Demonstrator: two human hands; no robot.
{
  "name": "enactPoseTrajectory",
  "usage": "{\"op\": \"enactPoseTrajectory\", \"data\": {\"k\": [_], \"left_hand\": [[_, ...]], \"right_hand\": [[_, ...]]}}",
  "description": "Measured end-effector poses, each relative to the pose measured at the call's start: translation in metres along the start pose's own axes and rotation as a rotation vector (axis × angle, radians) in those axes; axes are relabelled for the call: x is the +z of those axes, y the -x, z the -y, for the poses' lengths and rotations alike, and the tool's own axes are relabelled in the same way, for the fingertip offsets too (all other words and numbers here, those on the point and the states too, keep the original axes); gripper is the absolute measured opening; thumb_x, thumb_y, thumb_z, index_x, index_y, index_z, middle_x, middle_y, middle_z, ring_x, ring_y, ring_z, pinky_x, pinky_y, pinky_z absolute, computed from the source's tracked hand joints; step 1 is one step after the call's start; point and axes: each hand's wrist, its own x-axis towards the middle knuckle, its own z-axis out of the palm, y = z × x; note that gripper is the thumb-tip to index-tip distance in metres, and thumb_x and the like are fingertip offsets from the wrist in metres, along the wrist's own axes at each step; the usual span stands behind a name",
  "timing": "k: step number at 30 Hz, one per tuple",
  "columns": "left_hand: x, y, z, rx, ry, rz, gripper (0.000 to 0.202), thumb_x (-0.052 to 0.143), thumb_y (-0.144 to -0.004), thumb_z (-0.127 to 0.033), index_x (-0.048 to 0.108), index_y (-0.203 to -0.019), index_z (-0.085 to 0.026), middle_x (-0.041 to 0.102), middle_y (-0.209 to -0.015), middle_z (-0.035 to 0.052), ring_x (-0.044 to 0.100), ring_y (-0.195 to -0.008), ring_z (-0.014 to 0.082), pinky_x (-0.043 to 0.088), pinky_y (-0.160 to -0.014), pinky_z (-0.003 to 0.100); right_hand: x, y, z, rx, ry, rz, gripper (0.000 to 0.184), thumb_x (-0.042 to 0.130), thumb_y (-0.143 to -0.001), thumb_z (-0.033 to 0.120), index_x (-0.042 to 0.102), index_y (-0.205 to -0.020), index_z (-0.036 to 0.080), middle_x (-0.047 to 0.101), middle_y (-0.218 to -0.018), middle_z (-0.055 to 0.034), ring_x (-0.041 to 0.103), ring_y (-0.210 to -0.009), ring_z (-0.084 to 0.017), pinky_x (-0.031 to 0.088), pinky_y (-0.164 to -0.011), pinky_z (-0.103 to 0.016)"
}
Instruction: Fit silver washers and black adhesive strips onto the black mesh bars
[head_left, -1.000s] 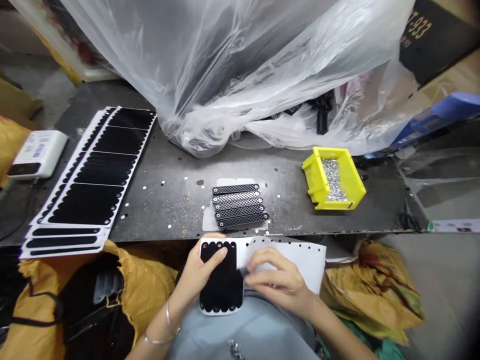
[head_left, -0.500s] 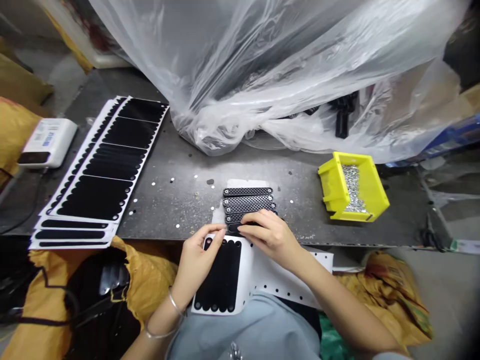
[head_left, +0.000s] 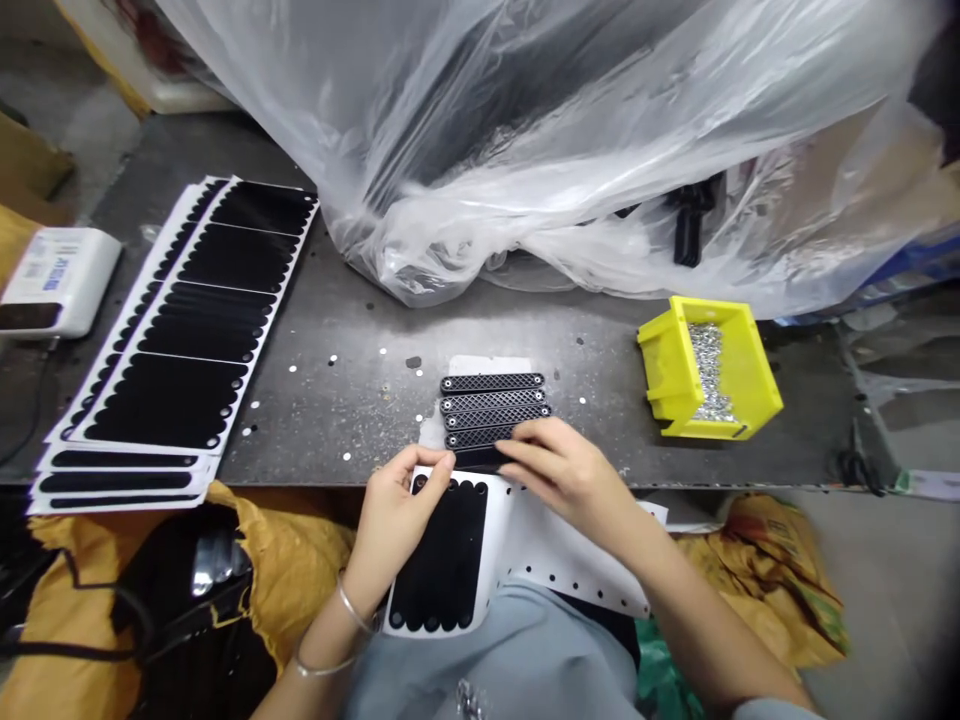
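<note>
My left hand (head_left: pixel 394 520) grips the top edge of a white backing sheet (head_left: pixel 499 530) carrying several black adhesive strips (head_left: pixel 439 555), held at the table's front edge above my lap. My right hand (head_left: pixel 566 475) reaches over the table edge, its fingers pinching a black strip (head_left: pixel 480 458) at the near end of a row. That row of black diamond-mesh bars (head_left: pixel 495 405) lies on a pale pad (head_left: pixel 487 365). The near part of the strip is hidden beneath my fingers.
A yellow plastic bin (head_left: pixel 709 370) of small silver parts stands on the dark metal bench (head_left: pixel 360 420), which is scattered with small white dots. Stacked sheets of black strips (head_left: pixel 169 400) lie left, beside a white device (head_left: pixel 56 280). Clear plastic sheeting (head_left: pixel 525 170) heaps along the back.
My right hand has left the backing sheet and moved onto the near end of the bar row. The sheet has risen toward the table edge, and the view has shifted slightly.
</note>
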Motion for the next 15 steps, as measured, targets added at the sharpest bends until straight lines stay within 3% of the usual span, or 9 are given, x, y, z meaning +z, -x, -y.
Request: {"op": "enactPoseTrajectory", "data": {"k": [2,4,11,15], "left_hand": [[0.000,-0.001,0.001,0.000,0.008,0.001,0.026,0.071,-0.087,-0.044,0.074,-0.079,-0.020,0.076,-0.080,0.0016,0.070,-0.079,0.0194,0.054,-0.078,0.028],[-0.001,-0.002,0.002,-0.004,0.011,-0.002,0.026,0.072,-0.086,-0.045,0.074,-0.078,-0.020,0.076,-0.080,0.0015,0.070,-0.079,0.0195,0.055,-0.079,0.028],[-0.003,-0.002,0.005,-0.024,-0.008,0.003,0.026,0.074,-0.085,-0.047,0.075,-0.082,-0.020,0.077,-0.085,0.0025,0.071,-0.085,0.0207,0.055,-0.086,0.030],[-0.001,0.002,0.005,0.003,0.006,-0.033,0.026,0.074,-0.087,-0.046,0.073,-0.087,-0.020,0.076,-0.087,0.0030,0.070,-0.085,0.0193,0.055,-0.085,0.029]], "right_hand": [[-0.010,0.010,-0.008,0.159,-0.143,-0.034,0.019,0.064,-0.100,0.028,0.075,-0.114,0.022,0.071,-0.101,-0.0076,0.067,-0.085,-0.018,0.058,-0.071,-0.031],[-0.014,0.017,-0.016,0.220,-0.246,-0.085,0.015,0.064,-0.100,0.026,0.077,-0.107,0.022,0.070,-0.094,-0.0048,0.066,-0.077,-0.015,0.055,-0.062,-0.027],[-0.010,0.020,-0.024,0.127,-0.266,-0.130,0.017,0.063,-0.099,0.018,0.076,-0.109,0.024,0.065,-0.093,-0.0040,0.063,-0.073,-0.015,0.053,-0.057,-0.029],[0.000,0.023,-0.007,0.081,0.023,-0.286,0.024,0.061,-0.099,0.015,0.076,-0.115,0.026,0.058,-0.096,-0.0073,0.059,-0.081,-0.020,0.055,-0.068,-0.037]]}}
